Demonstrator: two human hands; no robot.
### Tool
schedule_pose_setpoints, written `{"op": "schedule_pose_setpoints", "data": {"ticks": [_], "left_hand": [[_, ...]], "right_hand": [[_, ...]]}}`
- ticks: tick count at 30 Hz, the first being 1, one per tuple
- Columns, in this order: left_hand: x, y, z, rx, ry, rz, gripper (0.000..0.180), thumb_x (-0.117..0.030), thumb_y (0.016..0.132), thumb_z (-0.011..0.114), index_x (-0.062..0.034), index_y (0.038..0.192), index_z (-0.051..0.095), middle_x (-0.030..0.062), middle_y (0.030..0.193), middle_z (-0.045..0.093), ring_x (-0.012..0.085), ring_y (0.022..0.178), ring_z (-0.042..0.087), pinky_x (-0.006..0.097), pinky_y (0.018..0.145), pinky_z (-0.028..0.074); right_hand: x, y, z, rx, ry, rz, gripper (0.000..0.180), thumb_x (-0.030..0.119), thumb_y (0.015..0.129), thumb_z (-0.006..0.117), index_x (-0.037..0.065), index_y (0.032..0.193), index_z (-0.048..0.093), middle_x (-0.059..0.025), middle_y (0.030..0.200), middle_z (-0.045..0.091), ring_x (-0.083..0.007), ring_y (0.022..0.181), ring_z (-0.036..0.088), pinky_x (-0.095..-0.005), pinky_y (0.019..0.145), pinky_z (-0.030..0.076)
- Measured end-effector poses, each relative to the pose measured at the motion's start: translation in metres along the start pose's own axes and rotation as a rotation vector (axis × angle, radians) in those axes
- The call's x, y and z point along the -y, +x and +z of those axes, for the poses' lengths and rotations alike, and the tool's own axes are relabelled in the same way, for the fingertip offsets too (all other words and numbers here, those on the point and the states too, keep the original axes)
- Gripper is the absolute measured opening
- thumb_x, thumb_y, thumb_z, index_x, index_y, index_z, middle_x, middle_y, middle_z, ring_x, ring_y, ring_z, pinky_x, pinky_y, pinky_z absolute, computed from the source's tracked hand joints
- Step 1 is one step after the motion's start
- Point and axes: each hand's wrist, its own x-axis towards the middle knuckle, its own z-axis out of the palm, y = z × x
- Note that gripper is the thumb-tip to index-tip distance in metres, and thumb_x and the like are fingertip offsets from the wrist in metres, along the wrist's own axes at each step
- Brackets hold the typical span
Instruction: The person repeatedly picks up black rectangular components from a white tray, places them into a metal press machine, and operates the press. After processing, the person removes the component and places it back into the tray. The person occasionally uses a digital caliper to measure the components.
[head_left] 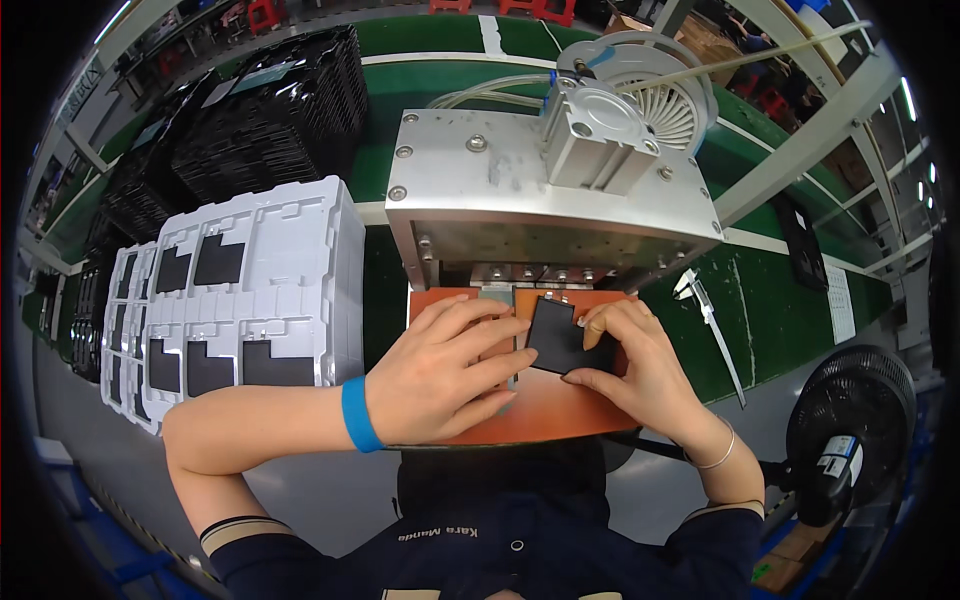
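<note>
A flat black battery cell (556, 338) with a notched corner and small metal tabs along its top edge lies tilted over the orange work plate (560, 405). My right hand (635, 360) grips its right side, thumb at the lower edge and fingers curled around the notch. Spread above a grey metal fixture strip (497, 294), my left hand (445, 365) has its fingers stretched out. Its fingertips reach the cell's left edge; whether they press on it I cannot tell. The palm hides most of the strip. Just beyond both hands stands a metal press (500, 180).
White trays (300, 225) with similar black cells are stacked at the left, before tall stacks of black trays (270, 120). A caliper (715, 335) lies on the green mat at the right. A black fan (850, 420) is at the lower right, a white fan (670, 105) behind the press.
</note>
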Motion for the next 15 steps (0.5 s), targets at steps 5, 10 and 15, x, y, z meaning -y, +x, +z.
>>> {"op": "schedule_pose_setpoints", "data": {"ticks": [5,10,15], "left_hand": [[-0.003,0.0,0.0,0.005,0.059,0.045,0.038,-0.018,0.078,0.076,-0.0099,0.115,0.068,0.0114,0.131,0.059,0.0335,0.127,0.049,0.051,0.105,0.041],[-0.007,0.001,-0.002,-0.016,0.061,0.07,0.036,-0.015,0.077,0.075,-0.0086,0.111,0.069,0.0129,0.13,0.059,0.0351,0.124,0.052,0.05,0.102,0.043],[-0.012,0.005,-0.001,-0.037,0.035,0.082,0.032,-0.012,0.076,0.076,-0.0068,0.106,0.071,0.0141,0.127,0.06,0.0359,0.122,0.053,0.048,0.1,0.045]], "right_hand": [[0.007,-0.003,-0.008,0.052,0.339,0.242,0.04,0.0,0.07,0.083,0.004,0.095,0.052,-0.008,0.097,0.057,-0.022,0.094,0.058,-0.0366,0.082,0.049],[-0.043,-0.011,-0.023,0.073,0.953,0.623,0.035,-0.004,0.075,0.081,0.013,0.084,0.052,0.004,0.082,0.058,-0.0068,0.075,0.061,-0.0232,0.067,0.053],[-0.07,-0.009,-0.038,0.085,1.163,0.744,0.03,0.005,0.081,0.08,0.016,0.081,0.052,0.0025,0.084,0.067,-0.0065,0.072,0.064,-0.0225,0.055,0.05]]}}
